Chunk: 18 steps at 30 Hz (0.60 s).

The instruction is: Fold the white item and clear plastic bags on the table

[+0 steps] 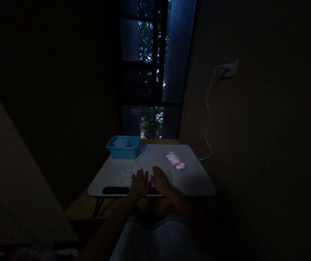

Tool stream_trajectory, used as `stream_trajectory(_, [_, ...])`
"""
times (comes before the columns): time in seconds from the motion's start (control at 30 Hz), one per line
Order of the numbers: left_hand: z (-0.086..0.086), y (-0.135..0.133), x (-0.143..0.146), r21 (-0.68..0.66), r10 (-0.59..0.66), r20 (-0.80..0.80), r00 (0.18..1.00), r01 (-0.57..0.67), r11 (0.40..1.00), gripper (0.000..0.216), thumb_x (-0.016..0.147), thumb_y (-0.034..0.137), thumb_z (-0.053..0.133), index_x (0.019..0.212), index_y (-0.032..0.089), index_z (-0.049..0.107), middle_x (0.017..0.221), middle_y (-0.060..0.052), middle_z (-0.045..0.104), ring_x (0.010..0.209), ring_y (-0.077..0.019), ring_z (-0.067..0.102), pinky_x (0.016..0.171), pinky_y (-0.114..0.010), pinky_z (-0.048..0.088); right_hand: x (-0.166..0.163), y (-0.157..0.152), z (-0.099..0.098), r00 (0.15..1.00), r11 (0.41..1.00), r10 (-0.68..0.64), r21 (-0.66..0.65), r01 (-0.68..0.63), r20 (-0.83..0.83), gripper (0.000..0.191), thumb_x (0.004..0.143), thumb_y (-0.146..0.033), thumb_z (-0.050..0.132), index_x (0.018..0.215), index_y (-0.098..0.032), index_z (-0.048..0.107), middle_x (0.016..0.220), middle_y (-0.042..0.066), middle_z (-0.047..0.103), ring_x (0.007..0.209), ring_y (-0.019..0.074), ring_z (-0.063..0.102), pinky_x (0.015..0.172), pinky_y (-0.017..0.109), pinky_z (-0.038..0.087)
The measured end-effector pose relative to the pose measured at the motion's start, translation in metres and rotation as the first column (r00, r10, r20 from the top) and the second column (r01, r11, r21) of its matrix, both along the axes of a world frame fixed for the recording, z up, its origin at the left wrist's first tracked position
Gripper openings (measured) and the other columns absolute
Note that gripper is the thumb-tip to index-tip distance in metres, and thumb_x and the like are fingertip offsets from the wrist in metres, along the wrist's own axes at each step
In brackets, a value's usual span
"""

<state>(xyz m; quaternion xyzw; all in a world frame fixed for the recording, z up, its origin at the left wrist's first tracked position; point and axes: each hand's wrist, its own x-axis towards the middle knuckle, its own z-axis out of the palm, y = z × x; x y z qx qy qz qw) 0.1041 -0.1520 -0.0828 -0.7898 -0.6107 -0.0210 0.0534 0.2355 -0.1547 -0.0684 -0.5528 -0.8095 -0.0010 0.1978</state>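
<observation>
My left hand lies palm down near the front of the small white table, its fingers stretched out and slightly apart. Beside it, my right hand is also flat, fingers extended and pointing up and left. Between and under the hands is a pale, flat item whose kind the dim light hides. A thin curved cord or loop shows just right of my right hand. Left of my left hand lies a crumpled, see-through plastic wrapper.
A blue plastic basket holding packets stands at the back left, with a bluish packet beside it. A pixelated pink-white item lies right of centre. A white cable hangs from the wall outlet. A dark slot runs along the front edge.
</observation>
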Motion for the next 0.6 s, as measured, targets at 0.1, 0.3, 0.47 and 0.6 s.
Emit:
stream_trajectory(0.1, [-0.002,0.001,0.0,0.009,-0.006,0.011,1.0,0.005,1.0,0.058,0.084,0.043,0.022,0.133,0.012,0.025,0.138,-0.019,0.022,0.127,-0.0322,0.017,0.098,-0.05,0.018,0.006,0.004,-0.015,0.998,0.995,-0.034,-0.095,0.04,0.062,0.055,0.087,-0.038,0.02,0.128,-0.004,0.033,0.136,0.016,0.031,0.127,0.0228,0.024,0.103,0.04,0.017])
stream_trajectory(0.3, [-0.001,0.0,0.0,0.012,-0.003,0.021,1.0,0.003,1.0,0.059,0.084,0.044,0.021,0.133,0.012,0.025,0.138,-0.019,0.022,0.128,-0.0322,0.016,0.098,-0.05,0.016,0.022,0.001,-0.02,0.989,0.99,-0.067,-0.112,0.082,0.131,0.062,0.086,-0.046,0.014,0.131,-0.006,0.028,0.138,0.014,0.024,0.129,0.0211,0.017,0.105,0.04,0.01])
stream_trajectory(0.47, [-0.003,-0.002,-0.001,0.013,0.002,0.031,1.0,-0.003,1.0,0.06,0.084,0.046,0.02,0.133,0.011,0.026,0.139,-0.017,0.023,0.128,-0.0301,0.016,0.098,-0.049,0.017,0.021,0.001,-0.019,0.986,0.987,-0.086,-0.124,0.104,0.144,0.064,0.085,-0.047,0.013,0.132,-0.005,0.027,0.139,0.014,0.023,0.129,0.0219,0.017,0.105,0.039,0.009])
stream_trajectory(0.6, [0.001,0.004,-0.004,0.088,0.01,0.125,0.992,-0.021,0.996,0.053,0.085,0.042,0.018,0.125,0.014,0.038,0.135,-0.014,0.034,0.124,-0.0255,0.027,0.096,-0.045,0.026,0.021,0.001,-0.018,0.986,0.986,-0.084,-0.13,0.103,0.144,0.063,0.085,-0.047,0.014,0.132,-0.006,0.026,0.139,0.014,0.022,0.129,0.0214,0.017,0.105,0.039,0.009])
